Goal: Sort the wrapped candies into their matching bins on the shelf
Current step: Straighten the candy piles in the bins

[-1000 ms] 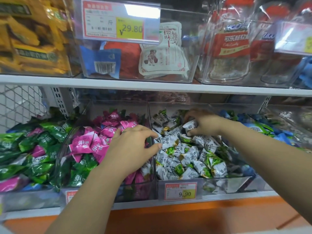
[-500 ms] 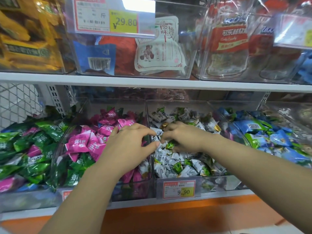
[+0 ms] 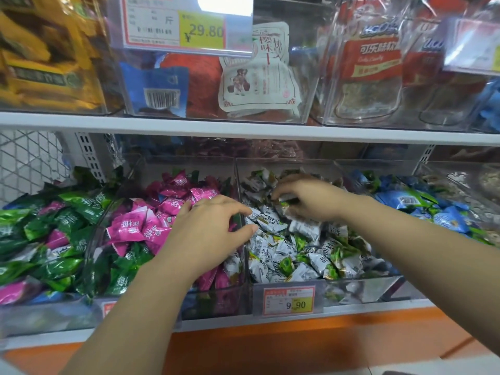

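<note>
Clear bins stand side by side on the lower shelf. The pink candies (image 3: 151, 226) fill the second bin, mixed with green candies (image 3: 127, 269) at its front. The white candies (image 3: 297, 255) fill the third bin (image 3: 365, 290). My left hand (image 3: 211, 234) hovers over the pink bin's right side, fingers loosely curved, thumb and forefinger apart at the divider, holding nothing. My right hand (image 3: 305, 198) reaches into the back of the white bin. Its fingers are curled down round a white candy (image 3: 286, 203).
A green candy bin (image 3: 40, 239) sits at the far left and a blue candy bin (image 3: 433, 212) at the right. A 9.90 price tag (image 3: 289, 300) hangs on the white bin. The upper shelf edge (image 3: 243, 128) carries clear bins of packets close above.
My right hand went from the white bin's back left toward my left hand, then returned to the back of that bin. My left hand stayed over the pink bin.
</note>
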